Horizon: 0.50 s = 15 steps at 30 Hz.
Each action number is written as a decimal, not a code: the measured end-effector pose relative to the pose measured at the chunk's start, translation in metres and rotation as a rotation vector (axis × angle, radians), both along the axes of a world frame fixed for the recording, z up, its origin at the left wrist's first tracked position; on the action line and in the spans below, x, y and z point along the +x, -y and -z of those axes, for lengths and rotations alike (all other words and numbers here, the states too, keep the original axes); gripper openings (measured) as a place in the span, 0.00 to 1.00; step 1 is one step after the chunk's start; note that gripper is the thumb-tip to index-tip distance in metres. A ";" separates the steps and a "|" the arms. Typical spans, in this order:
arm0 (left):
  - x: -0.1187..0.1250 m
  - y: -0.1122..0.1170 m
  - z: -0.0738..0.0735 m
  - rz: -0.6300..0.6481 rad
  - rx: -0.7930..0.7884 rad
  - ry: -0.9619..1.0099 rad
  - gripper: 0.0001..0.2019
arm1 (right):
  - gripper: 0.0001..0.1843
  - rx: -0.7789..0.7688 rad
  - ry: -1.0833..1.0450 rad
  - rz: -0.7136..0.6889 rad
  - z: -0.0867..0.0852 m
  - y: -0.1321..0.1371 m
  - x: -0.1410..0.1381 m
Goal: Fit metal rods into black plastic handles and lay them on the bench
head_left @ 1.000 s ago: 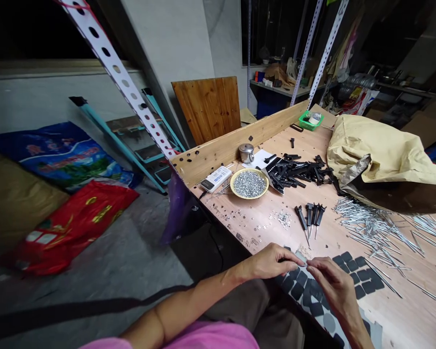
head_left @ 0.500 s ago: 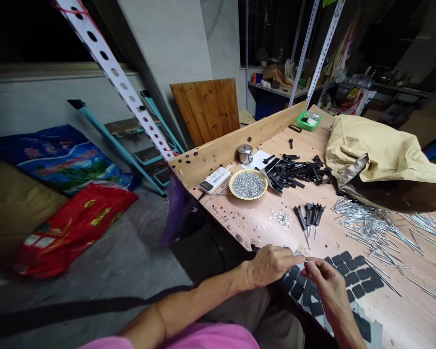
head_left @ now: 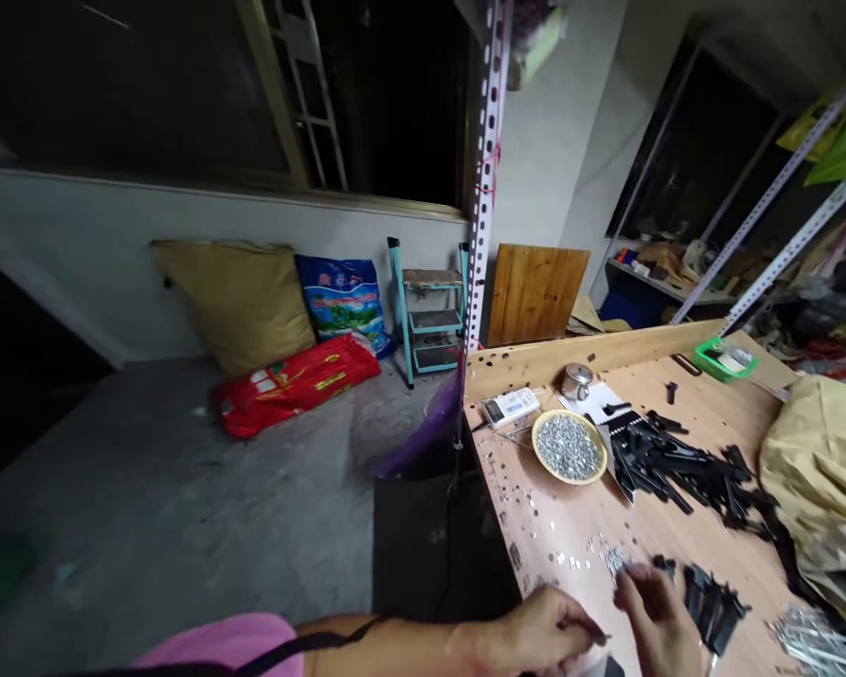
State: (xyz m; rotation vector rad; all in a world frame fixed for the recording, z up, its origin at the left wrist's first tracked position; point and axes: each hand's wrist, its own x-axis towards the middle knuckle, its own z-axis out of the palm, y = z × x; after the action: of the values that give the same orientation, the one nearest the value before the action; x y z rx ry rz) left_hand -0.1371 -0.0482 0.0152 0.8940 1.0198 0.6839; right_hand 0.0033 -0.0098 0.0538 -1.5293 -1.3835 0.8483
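Note:
My left hand (head_left: 554, 632) is closed low in the view, its fingers pinched over the table's near edge; a small dark tip shows at the fingertips, too blurred to name. Just to its right, my right hand (head_left: 657, 621) has thumb and fingers bent together beside a small pile of nut-like metal pieces (head_left: 615, 561). What it pinches, if anything, is hidden. Black plastic parts with metal rods (head_left: 712, 606) lie right of that hand. Farther back, a yellow bowl (head_left: 538, 453) holds many small shiny metal pieces (head_left: 571, 447).
Black plastic parts (head_left: 677, 470) are heaped beyond the bowl. Metal rods (head_left: 818, 639) lie at right below a tan sack (head_left: 818, 451). A lidded metal cup (head_left: 576, 382), a white box (head_left: 511, 407) and a green basket (head_left: 725, 360) stand along the wooden back board (head_left: 627, 353).
The view has swung left, so the table now sits farther right and lower. My hands have parted, and my right hand has moved to the small pile of metal pieces.

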 end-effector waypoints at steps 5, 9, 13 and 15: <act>-0.019 -0.001 0.010 -0.055 0.046 -0.017 0.15 | 0.18 0.192 0.149 -0.220 -0.030 -0.101 -0.095; -0.031 -0.002 -0.004 -0.037 -0.063 -0.047 0.16 | 0.20 0.185 0.125 -0.236 -0.041 -0.168 -0.137; -0.039 -0.003 -0.015 -0.074 -0.078 -0.032 0.17 | 0.26 0.192 0.094 -0.212 -0.053 -0.181 -0.114; -0.041 -0.004 -0.013 -0.084 -0.073 -0.009 0.17 | 0.25 0.222 0.148 -0.173 -0.054 -0.162 -0.080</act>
State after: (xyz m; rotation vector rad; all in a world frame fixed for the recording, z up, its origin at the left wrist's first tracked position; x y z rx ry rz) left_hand -0.1779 -0.0438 0.0285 0.7950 1.0881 0.7099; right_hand -0.0768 0.1526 0.1080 -1.3373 -1.6778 0.6690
